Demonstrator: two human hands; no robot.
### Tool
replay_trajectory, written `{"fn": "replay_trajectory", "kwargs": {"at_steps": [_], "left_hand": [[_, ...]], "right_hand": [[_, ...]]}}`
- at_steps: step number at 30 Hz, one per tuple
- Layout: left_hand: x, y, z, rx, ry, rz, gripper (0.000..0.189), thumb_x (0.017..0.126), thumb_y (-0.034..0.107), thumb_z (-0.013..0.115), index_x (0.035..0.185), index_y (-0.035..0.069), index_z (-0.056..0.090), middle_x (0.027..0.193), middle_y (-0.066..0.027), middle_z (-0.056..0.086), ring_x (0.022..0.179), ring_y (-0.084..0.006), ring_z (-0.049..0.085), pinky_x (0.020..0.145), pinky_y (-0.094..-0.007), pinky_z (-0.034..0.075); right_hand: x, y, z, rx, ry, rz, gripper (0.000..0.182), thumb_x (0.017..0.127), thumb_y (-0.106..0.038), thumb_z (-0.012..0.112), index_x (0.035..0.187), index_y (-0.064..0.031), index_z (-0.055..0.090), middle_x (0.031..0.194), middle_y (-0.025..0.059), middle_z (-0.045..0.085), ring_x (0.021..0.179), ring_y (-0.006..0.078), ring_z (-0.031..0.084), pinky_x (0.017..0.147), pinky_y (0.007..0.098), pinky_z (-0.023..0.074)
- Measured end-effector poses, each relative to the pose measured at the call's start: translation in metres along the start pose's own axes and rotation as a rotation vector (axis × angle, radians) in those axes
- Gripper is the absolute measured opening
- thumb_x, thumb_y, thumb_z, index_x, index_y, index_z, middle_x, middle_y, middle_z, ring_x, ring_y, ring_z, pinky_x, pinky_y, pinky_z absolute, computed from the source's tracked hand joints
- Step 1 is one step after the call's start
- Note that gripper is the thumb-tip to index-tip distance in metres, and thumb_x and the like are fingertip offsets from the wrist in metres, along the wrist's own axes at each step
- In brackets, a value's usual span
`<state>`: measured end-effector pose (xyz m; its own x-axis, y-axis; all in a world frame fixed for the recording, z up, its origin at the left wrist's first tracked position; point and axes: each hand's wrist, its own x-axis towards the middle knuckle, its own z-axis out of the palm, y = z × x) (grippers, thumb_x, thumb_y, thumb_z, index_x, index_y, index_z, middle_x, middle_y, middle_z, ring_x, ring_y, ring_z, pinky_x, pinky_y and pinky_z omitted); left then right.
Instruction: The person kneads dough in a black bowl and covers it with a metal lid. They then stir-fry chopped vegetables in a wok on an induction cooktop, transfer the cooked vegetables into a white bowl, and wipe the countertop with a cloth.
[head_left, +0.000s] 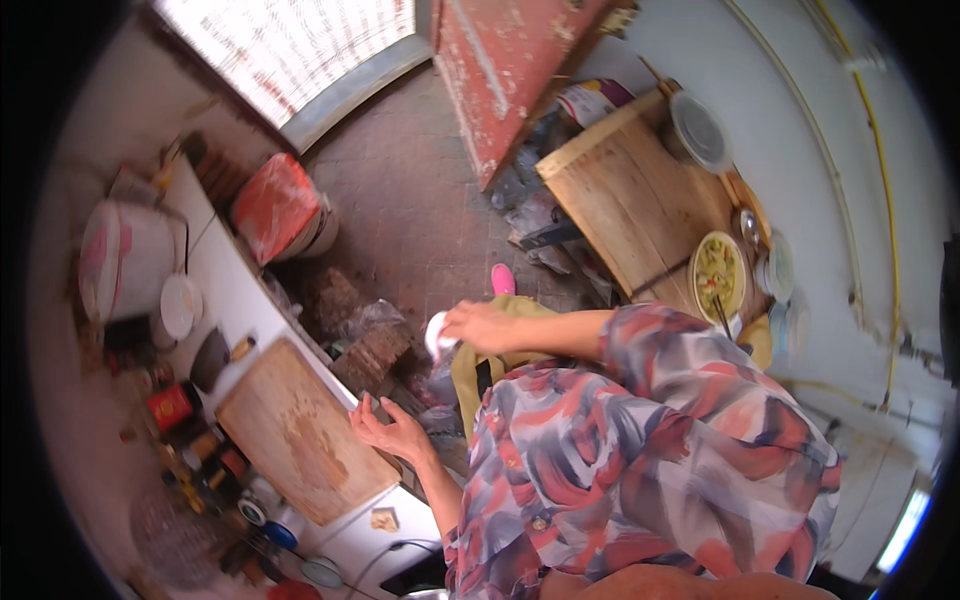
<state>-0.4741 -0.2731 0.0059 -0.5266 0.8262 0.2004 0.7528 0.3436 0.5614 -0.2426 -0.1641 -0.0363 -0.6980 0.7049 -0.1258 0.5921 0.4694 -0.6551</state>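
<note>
My right hand (476, 326) grips a small white object (437, 335), too blurred to tell what it is, above the cluttered floor. Nearer the counter, my left hand (388, 431) is raised with its fingers apart and nothing in it. Beside that hand a wooden cutting board (300, 435), damp in its middle, lies on the white tiled counter (259, 315). A cleaver or knife with a dark blade (210, 360) rests by the board's far corner.
A wooden table (637, 195) at the right bears a bowl of food (718, 277) and a lidded pot (697, 131). A red-covered bucket (277, 210) stands by the counter. The red door (502, 67) is ajar. Bottles and jars line the counter's back; bricks (375, 356) lie below.
</note>
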Motion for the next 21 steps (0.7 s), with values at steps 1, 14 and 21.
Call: {"fn": "replay_trajectory", "kwargs": {"at_steps": [1,14,21], "left_hand": [[0.007,0.007,0.008,-0.013,-0.045,0.076,0.029,0.086,0.009,0.063,0.114,0.002,0.061,0.119,-0.0172,0.054,0.121,-0.0364,0.043,0.103,-0.0493,0.033],[0.01,0.151,0.115,-0.213,-0.516,0.421,0.027,0.086,0.007,0.061,0.112,0.003,0.062,0.118,-0.0169,0.055,0.124,-0.0366,0.043,0.103,-0.0474,0.035],[-0.022,0.214,0.148,-0.179,-0.679,0.442,0.025,0.085,0.005,0.061,0.111,0.003,0.063,0.119,-0.0168,0.053,0.123,-0.036,0.043,0.101,-0.0458,0.037]], "right_hand": [[-0.024,0.008,-0.029,0.03,0.068,0.144,0.033,0.079,-0.009,0.056,0.109,-0.0181,0.067,0.111,0.0065,0.061,0.104,0.0302,0.055,0.089,0.0399,0.047],[-0.307,0.259,-0.193,-0.293,0.709,1.582,0.044,0.087,-0.014,0.051,0.131,-0.0112,0.05,0.126,0.0205,0.052,0.111,0.0413,0.054,0.094,0.0469,0.0457],[-0.247,0.279,-0.125,-0.258,0.173,1.472,0.037,0.092,-0.025,0.046,0.125,-0.0076,0.053,0.121,0.0237,0.053,0.11,0.0388,0.056,0.087,0.0455,0.0491]]}}
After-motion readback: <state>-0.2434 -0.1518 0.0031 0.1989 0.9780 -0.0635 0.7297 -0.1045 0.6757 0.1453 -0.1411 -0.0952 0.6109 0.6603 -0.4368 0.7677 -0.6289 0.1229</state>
